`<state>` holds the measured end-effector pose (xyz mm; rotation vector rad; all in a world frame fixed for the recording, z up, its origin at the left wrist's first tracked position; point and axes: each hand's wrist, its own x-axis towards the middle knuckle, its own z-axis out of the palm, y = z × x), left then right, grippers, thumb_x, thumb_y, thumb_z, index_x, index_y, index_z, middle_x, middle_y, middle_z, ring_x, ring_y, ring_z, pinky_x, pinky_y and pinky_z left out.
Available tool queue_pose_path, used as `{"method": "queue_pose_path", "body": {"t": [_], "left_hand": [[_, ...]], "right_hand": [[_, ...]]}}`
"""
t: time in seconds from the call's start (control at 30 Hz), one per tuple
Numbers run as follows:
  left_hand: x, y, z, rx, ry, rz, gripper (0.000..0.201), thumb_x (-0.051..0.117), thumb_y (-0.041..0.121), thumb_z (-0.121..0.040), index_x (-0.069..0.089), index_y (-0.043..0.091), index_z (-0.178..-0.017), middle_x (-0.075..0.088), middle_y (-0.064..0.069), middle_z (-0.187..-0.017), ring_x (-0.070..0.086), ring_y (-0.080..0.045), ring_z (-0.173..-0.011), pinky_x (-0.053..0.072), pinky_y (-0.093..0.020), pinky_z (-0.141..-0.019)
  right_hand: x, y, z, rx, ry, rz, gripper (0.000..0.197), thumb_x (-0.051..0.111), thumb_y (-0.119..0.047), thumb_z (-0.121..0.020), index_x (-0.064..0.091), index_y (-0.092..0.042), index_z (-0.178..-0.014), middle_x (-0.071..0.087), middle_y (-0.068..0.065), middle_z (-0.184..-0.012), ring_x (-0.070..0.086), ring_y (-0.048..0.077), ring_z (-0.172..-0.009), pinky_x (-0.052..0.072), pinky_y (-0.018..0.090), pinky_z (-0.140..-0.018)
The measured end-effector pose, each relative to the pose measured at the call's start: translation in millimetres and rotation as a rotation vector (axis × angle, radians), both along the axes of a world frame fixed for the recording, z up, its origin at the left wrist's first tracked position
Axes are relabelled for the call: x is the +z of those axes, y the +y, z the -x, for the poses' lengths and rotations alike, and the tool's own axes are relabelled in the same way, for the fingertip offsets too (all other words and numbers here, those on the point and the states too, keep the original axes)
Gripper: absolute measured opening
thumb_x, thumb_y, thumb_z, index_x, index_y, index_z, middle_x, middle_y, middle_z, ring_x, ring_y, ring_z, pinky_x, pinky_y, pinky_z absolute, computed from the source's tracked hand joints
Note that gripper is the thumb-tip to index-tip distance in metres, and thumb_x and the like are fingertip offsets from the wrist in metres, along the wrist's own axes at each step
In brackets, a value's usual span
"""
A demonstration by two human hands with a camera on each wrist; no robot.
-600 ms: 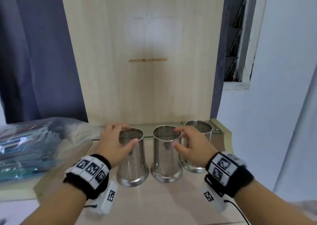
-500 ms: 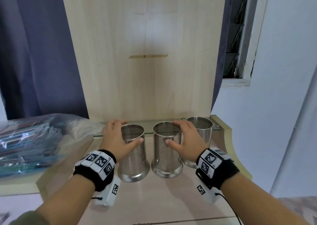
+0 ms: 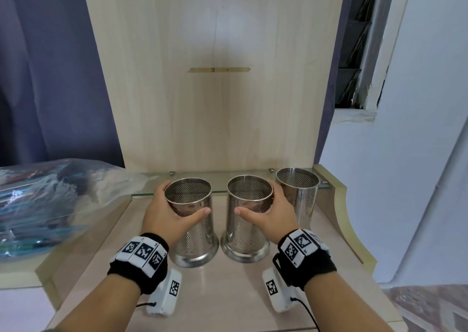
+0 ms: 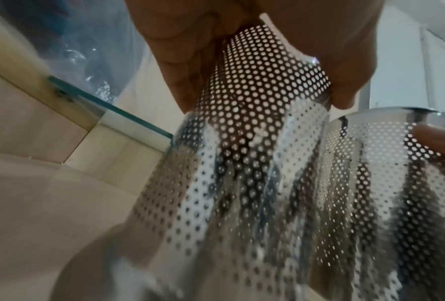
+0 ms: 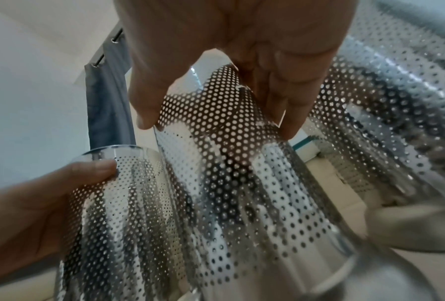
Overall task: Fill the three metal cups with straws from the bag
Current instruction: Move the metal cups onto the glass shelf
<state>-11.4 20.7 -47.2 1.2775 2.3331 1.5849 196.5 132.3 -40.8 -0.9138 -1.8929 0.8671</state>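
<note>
Head view shows three perforated metal cups standing upright on a pale wooden desk [image 3: 228, 301]. The left hand [image 3: 167, 217] is wrapped around the left cup [image 3: 195, 230], thumb across its near wall and fingers curled round the far side near the rim. The right hand [image 3: 268, 217] grasps the middle cup [image 3: 247, 220] the same way, thumb on the near wall, fingers round its right side. These two cups stand just beside each other between the hands, their flared bases close but apart. The third cup [image 3: 300, 195] stands just beyond the right hand, behind its fingers, with no hand on it. All three cups look empty inside.

Left of the left hand, a clear bag [image 3: 50, 205] of blue straws lies on the desk, well apart from the cups; it is blurred. A glass shelf [image 3: 220, 176] edge runs behind the cups, with a wood panel [image 3: 215, 78] rising behind it.

Left wrist view shows the fingers [image 4: 185, 67] and thumb pressed on the mesh wall of the left cup [image 4: 241, 163]. Right wrist view shows the right hand's fingers [image 5: 280, 97] and thumb clasping the middle cup [image 5: 229, 183].
</note>
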Motion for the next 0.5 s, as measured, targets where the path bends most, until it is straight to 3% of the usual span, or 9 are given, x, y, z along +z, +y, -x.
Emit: {"method": "queue_pose_path", "body": {"t": [0.1, 0.2, 0.3, 0.4, 0.5], "left_hand": [[18.6, 0.0, -2.1, -0.013, 0.034, -0.016, 0.110, 0.090, 0.054, -0.045, 0.042, 0.019, -0.137, 0.060, 0.002, -0.126, 0.056, -0.015, -0.110, 0.047, -0.032, -0.096], [56.5, 4.1, 0.3, -0.019, 0.037, -0.105, 0.105, 0.087, 0.051, -0.051, 0.040, 0.017, -0.139, 0.058, 0.000, -0.129, 0.054, -0.010, -0.106, 0.043, -0.024, -0.089], [97.2, 18.1, 8.1, -0.019, 0.047, -0.192, 0.101, 0.086, 0.047, -0.059, 0.037, 0.016, -0.142, 0.056, 0.001, -0.133, 0.051, -0.006, -0.106, 0.038, -0.014, -0.081], [119.4, 45.2, 16.0, -0.015, 0.053, -0.221, 0.107, 0.087, 0.052, -0.056, 0.035, 0.017, -0.143, 0.055, 0.002, -0.134, 0.053, -0.007, -0.108, 0.040, -0.017, -0.088], [117.6, 73.9, 24.1, -0.018, 0.017, -0.171, 0.112, 0.090, 0.050, -0.054, 0.033, 0.016, -0.144, 0.053, 0.001, -0.137, 0.051, -0.009, -0.114, 0.037, -0.019, -0.092]], "right_hand": [[0.4, 0.0, -2.0, -0.022, -0.017, -0.016, 0.074, 0.090, -0.043, -0.058, 0.037, -0.045, -0.110, 0.050, -0.030, -0.098, 0.048, -0.009, -0.093, 0.031, 0.007, -0.083], [0.6, 1.6, -2.7, -0.009, -0.033, -0.008, 0.074, 0.090, -0.042, -0.059, 0.038, -0.042, -0.111, 0.049, -0.032, -0.096, 0.046, -0.017, -0.087, 0.028, -0.003, -0.072], [2.2, 1.4, -1.9, -0.001, -0.050, -0.003, 0.072, 0.090, -0.044, -0.059, 0.040, -0.039, -0.112, 0.050, -0.031, -0.095, 0.045, -0.020, -0.086, 0.030, -0.004, -0.068], [3.1, 0.5, -1.2, 0.003, -0.053, 0.021, 0.073, 0.090, -0.044, -0.059, 0.043, -0.036, -0.114, 0.053, -0.026, -0.098, 0.051, -0.007, -0.090, 0.031, 0.000, -0.071], [1.6, 1.2, -3.1, 0.013, -0.035, 0.049, 0.081, 0.091, -0.043, -0.058, 0.045, -0.030, -0.123, 0.055, -0.024, -0.101, 0.054, -0.001, -0.098, 0.031, 0.001, -0.074]]}}
